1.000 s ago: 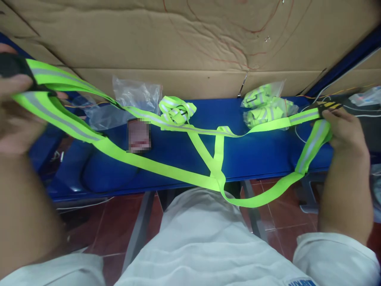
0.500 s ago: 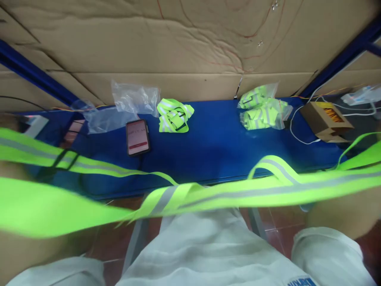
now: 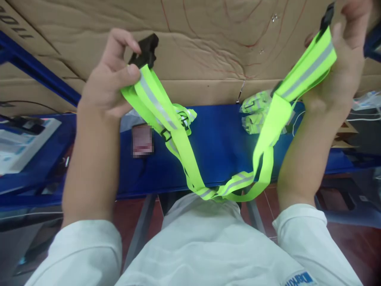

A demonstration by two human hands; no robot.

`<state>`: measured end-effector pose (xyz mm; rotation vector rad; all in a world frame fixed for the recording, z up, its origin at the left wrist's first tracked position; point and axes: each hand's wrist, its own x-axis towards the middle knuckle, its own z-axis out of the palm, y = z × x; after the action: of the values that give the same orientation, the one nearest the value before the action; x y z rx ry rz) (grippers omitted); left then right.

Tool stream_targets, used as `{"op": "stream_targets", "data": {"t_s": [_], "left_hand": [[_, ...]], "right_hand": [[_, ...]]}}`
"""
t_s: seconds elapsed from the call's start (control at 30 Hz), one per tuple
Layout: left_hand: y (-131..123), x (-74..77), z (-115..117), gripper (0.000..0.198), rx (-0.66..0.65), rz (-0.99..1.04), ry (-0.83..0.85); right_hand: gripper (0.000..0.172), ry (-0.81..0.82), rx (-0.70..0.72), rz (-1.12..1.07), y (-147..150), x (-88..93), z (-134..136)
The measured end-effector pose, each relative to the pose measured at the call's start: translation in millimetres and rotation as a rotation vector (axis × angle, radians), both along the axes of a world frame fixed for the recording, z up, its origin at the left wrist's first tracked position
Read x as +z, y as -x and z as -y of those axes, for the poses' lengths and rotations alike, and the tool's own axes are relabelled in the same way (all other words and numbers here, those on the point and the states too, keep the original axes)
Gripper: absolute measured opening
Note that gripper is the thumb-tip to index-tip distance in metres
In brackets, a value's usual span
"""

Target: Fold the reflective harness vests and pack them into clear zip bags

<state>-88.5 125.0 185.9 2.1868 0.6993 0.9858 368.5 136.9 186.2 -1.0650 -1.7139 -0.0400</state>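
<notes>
Between my raised hands hangs a neon yellow-green reflective belt [image 3: 184, 151] with grey stripes, its middle sagging in a loop near my lap. My left hand [image 3: 110, 75] pinches one end beside a black buckle half [image 3: 145, 51]. The other end, with a second black buckle piece [image 3: 327, 18], is gripped by my right hand [image 3: 345, 67]. The two buckle pieces are far apart. A black slider [image 3: 166, 135] sits on the left part of the strap. Behind it, a bunched reflective strap [image 3: 190, 117] lies on the blue table [image 3: 217, 143], partly hidden.
Bagged reflective straps [image 3: 254, 105] lie at the back right of the table. A phone [image 3: 143, 140] is left of centre. A white box [image 3: 29, 147] stands at far left, a cardboard box [image 3: 345, 133] at right. Cardboard [image 3: 208, 43] covers the back.
Both hands have risen into view and come closer together. The belt, earlier stretched wide across my front, now droops in a V with both ends lifted.
</notes>
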Motion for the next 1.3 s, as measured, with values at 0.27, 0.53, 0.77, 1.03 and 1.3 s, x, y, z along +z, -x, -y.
{"op": "stream_targets", "data": {"t_s": [0.27, 0.53, 0.77, 1.03, 1.3], "left_hand": [[23.5, -16.0, 12.4, 0.036, 0.226, -0.041, -0.035], [53.4, -48.7, -8.8, 0.068, 0.884, -0.209, -0.171], [58.9, -60.0, -4.9, 0.051, 1.270, -0.133, -0.272], [63.6, -50.1, 0.9, 0.065, 1.473, -0.337, -0.207], [92.4, -45.2, 12.0, 0.057, 1.558, -0.365, -0.194]], "right_hand": [[0.039, 0.371, -0.078, -0.071, 0.0, -32.5, 5.4], [0.042, 0.397, -0.169, 0.309, 3.9, -105.3, -52.8], [0.038, 0.249, 0.592, 0.529, 106.4, -123.7, 47.3], [0.036, -0.026, 0.643, 0.818, 147.8, -179.9, 107.0], [0.035, -0.106, 0.538, 0.939, 131.3, -189.0, 103.0]]}}
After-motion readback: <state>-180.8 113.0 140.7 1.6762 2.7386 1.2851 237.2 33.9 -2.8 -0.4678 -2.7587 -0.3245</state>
